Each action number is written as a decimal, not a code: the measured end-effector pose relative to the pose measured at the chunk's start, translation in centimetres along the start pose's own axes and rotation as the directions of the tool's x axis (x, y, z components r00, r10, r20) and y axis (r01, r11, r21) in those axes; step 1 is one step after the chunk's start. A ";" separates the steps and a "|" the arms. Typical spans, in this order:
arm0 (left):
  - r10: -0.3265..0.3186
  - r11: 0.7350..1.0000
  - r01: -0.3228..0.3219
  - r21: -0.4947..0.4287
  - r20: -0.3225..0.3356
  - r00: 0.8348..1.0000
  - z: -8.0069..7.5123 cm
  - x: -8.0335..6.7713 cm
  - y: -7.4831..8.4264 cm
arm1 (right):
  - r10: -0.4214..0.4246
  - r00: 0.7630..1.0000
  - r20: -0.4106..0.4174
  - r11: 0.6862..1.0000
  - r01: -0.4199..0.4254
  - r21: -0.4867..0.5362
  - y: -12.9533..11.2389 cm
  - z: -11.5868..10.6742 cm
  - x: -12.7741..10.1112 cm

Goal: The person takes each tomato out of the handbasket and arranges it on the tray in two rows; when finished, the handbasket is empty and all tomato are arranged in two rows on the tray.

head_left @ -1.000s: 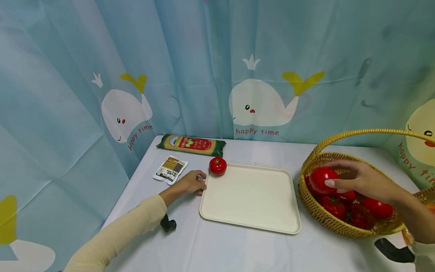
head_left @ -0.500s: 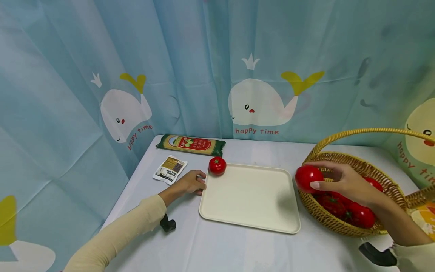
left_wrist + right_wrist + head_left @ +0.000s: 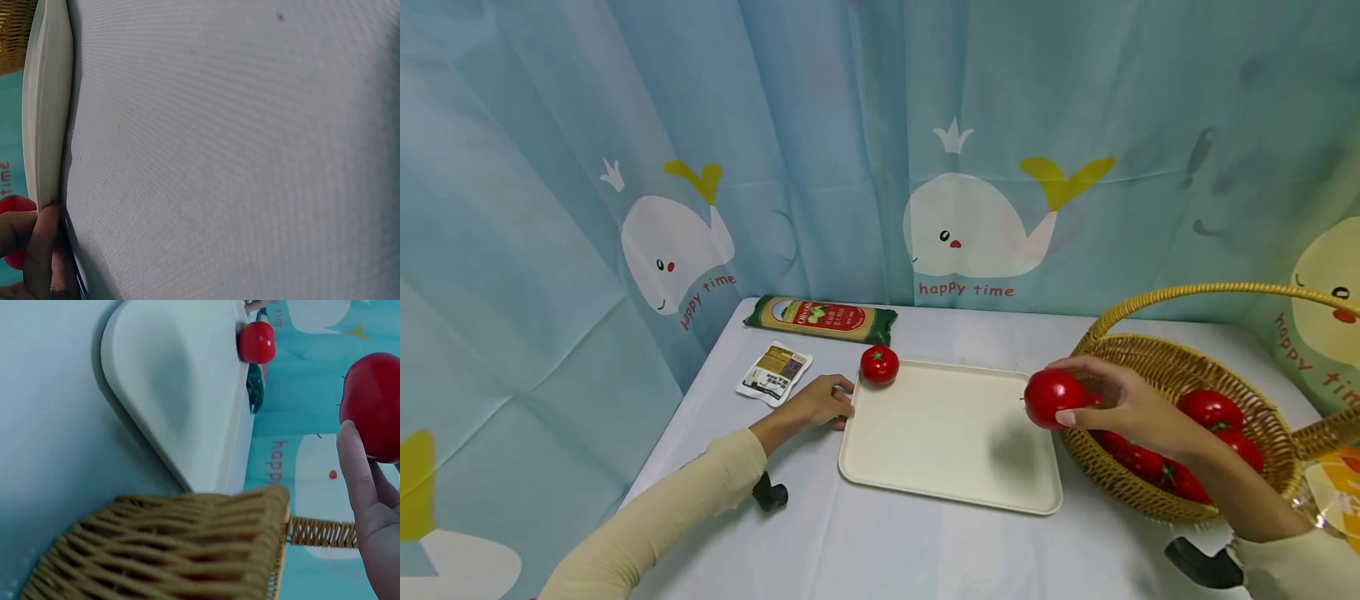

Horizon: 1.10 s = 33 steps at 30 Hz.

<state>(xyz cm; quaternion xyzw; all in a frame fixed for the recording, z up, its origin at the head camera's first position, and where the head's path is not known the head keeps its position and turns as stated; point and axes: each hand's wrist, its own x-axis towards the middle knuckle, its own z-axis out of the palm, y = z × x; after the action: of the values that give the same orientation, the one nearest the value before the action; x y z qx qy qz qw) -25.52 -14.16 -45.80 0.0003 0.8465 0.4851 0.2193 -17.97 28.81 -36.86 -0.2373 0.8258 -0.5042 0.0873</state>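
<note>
While one tomato (image 3: 880,365) already sits at the tray's (image 3: 947,467) far-left corner, the right hand (image 3: 1120,404) grips a second tomato (image 3: 1051,398) above its right edge. Several remain in the basket (image 3: 1157,500). Left hand (image 3: 822,402), fingers loosely curled, touches the tray's left rim.
</note>
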 end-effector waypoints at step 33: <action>0.005 1.000 -0.005 -0.013 0.011 1.000 -0.1 0.2 -0.1 | -0.006 0.993 0.114 0.989 -0.011 0.150 0.0 3.9 2.1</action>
<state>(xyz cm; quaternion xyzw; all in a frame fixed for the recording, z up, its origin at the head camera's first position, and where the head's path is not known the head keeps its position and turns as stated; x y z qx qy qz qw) -25.72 -14.30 -45.91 0.0039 0.8422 0.4910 0.2227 -18.30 24.74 -38.54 -0.2574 0.7794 -0.5505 0.1526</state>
